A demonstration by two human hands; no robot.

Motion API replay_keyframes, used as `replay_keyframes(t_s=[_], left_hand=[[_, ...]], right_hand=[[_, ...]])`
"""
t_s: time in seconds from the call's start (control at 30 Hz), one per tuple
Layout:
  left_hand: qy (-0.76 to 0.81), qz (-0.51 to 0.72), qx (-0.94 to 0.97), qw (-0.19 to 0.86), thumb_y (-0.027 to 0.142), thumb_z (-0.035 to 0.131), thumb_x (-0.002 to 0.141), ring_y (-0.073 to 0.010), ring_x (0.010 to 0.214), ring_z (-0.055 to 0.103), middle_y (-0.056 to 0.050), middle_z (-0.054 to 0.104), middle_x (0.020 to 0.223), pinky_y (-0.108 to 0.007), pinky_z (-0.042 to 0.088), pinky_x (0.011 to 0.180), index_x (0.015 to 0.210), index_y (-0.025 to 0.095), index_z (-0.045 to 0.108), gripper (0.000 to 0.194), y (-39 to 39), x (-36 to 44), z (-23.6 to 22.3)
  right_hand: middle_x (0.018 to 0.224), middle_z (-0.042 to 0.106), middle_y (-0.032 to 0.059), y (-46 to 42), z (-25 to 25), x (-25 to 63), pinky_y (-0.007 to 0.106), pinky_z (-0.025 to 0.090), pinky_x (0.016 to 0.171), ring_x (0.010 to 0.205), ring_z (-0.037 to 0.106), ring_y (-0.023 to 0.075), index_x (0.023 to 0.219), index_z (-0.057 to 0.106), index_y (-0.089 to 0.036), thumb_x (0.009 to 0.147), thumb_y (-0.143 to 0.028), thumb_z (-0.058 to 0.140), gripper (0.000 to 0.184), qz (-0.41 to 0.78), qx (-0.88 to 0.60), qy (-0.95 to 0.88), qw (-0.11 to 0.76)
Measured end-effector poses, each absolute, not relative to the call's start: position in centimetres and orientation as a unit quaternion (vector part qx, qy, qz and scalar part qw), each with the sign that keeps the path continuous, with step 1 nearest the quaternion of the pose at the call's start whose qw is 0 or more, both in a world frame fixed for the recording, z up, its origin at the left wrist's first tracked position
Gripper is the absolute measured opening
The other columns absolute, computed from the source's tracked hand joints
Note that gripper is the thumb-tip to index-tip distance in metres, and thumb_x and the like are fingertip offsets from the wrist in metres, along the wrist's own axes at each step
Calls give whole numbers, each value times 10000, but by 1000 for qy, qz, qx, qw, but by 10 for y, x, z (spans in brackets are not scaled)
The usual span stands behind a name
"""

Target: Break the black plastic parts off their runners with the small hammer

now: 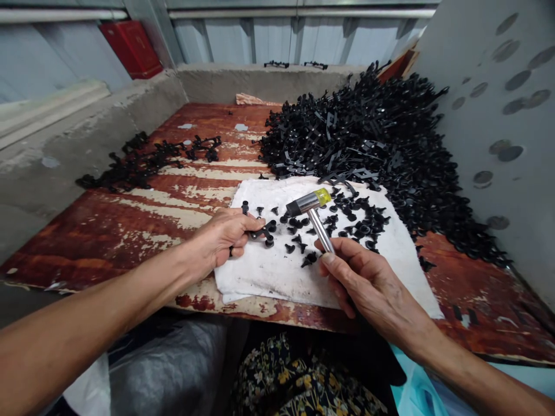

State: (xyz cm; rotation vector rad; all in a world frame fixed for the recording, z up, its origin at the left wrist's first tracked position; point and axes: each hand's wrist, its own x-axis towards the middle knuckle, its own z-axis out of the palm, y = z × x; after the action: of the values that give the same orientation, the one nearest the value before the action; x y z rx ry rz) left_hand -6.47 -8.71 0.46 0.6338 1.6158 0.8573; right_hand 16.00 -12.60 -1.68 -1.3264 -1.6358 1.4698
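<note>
My left hand (233, 231) is closed around a black plastic bracket (262, 232) with round knobs at its ends, held over the left part of a white cloth (277, 283). In my right hand (362, 274) is a small mallet (313, 209) with a metal shank, one black face and one yellow face. Its head is raised above the cloth, apart from the bracket. Loose black plug-like pieces (364, 222) lie scattered on the cloth between and beyond my hands. My fingers partly cover the bracket and the mallet's handle.
A large heap of black plastic parts (338, 127) rises at the back right, beside a grey panel (489, 115). Assembled-looking black brackets (151, 159) lie at the left of the worn red-brown tabletop (173, 202). A concrete ledge (217, 81) and a red box (131, 50) are behind.
</note>
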Motion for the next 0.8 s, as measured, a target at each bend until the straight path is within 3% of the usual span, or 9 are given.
replay_keyframes(t_s=[0.23, 0.37, 0.5, 0.8], left_hand=[[688, 371, 253, 570, 83, 733, 686, -7, 292, 252, 83, 447, 425, -132, 180, 279, 579, 163, 489, 278, -89, -64, 5], [684, 367, 251, 579, 75, 720, 699, -9, 296, 254, 71, 475, 448, -134, 187, 282, 582, 158, 504, 259, -88, -63, 7], [682, 372, 251, 577, 47, 667, 742, -9, 285, 249, 80, 433, 417, -132, 178, 273, 557, 152, 488, 278, -88, -63, 8], [679, 378, 237, 584, 30, 635, 773, -9, 264, 241, 103, 374, 378, -123, 175, 251, 559, 148, 494, 282, -87, -63, 6]], right_hand=[[649, 474, -37, -125, -16, 160, 226, 307, 384, 441, 382, 90, 892, 573, -215, 953, -423, 458, 246, 518, -487, -645, 280], [727, 577, 8, -123, -12, 157, 233, 305, 410, 503, 426, 114, 1039, 593, -201, 934, -349, 467, 222, 474, -481, -673, 302], [730, 585, 15, -123, -9, 156, 234, 318, 432, 533, 441, 126, 1199, 583, -165, 929, -318, 455, 336, 440, -484, -690, 310], [731, 573, 7, -124, -12, 157, 226, 267, 391, 488, 383, 103, 1231, 566, -129, 935, -307, 438, 368, 446, -488, -688, 300]])
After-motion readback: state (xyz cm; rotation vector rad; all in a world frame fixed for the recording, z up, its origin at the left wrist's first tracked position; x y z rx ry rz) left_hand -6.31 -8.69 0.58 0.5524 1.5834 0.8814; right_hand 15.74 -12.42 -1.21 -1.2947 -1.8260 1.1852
